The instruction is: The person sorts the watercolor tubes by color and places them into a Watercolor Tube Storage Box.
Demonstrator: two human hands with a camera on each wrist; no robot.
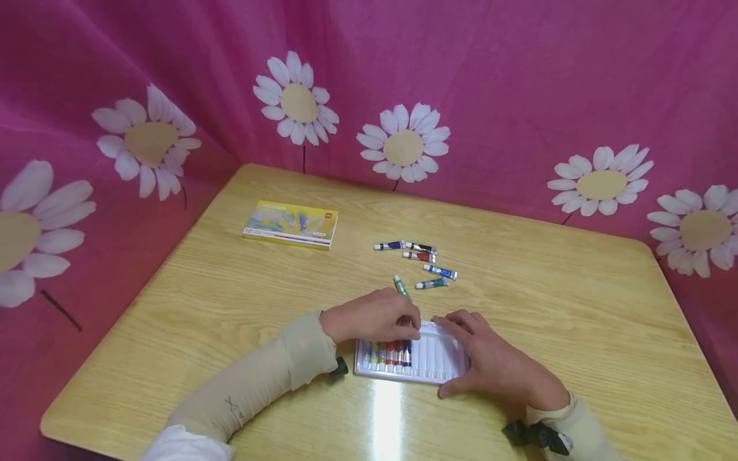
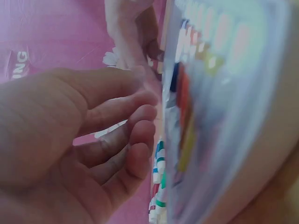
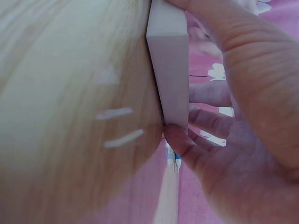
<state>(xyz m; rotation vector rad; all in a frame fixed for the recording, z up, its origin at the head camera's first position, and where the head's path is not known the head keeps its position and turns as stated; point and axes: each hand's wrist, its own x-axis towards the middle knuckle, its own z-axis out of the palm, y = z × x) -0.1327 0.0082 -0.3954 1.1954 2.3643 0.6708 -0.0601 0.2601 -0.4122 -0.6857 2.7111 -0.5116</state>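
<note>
A white plastic paint tray lies near the table's front, with several paint tubes side by side in its left slots. Slots on its right hold nothing. My left hand is bent over the tray's back edge, fingertips close above a dark blue tube. In the left wrist view nothing shows between the thumb and the loosely bent fingers. My right hand grips the tray's right end, thumb at the front corner and fingers at the back; the right wrist view shows the tray's side wall between them.
Beyond the tray lie loose tubes: a light green one, a dark green one, a blue one, a red one, a black one and a purplish-blue one. A yellow box lies back left. Pink flowered cloth hangs behind.
</note>
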